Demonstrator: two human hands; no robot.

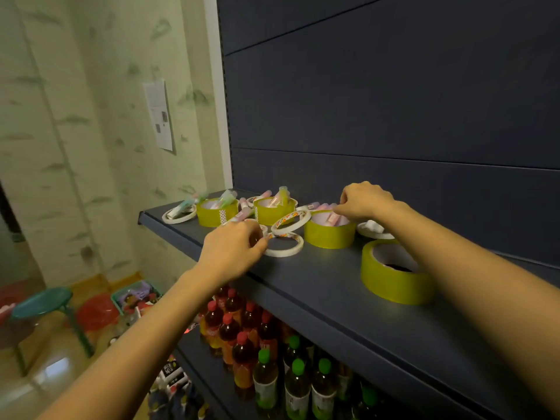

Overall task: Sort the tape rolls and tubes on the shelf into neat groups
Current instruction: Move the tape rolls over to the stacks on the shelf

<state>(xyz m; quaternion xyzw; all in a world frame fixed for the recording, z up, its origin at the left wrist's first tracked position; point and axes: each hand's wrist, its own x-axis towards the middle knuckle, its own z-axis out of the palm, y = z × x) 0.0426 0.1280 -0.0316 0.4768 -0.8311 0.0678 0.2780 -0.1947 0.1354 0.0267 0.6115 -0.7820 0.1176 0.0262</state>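
A thin white tape ring (284, 245) lies flat near the front of the dark shelf (333, 301), and the left hand (233, 251) pinches its left rim with curled fingertips. Just behind it a patterned ring (290, 221) leans tilted against a wide yellow roll (329, 231) that has pink tubes (333, 219) standing in its core. The right hand (366, 201) hovers over that roll with its fingers bunched and curled down onto the tubes; I cannot tell whether they actually grip one. Further left stand two more yellow rolls, one (272, 211) with a yellow-green tube (283, 194) in it and one (216, 213) with pale green tubes (225, 197), and at the shelf's far left end lies another white ring (178, 215). More pink tubes lie loose between and behind the rolls. A larger yellow roll (394, 272) sits alone to the right, close to the right forearm. Bottles with red caps (230, 328) and green caps (298, 377) fill the shelf below, and a teal stool (42, 300) stands on the floor.
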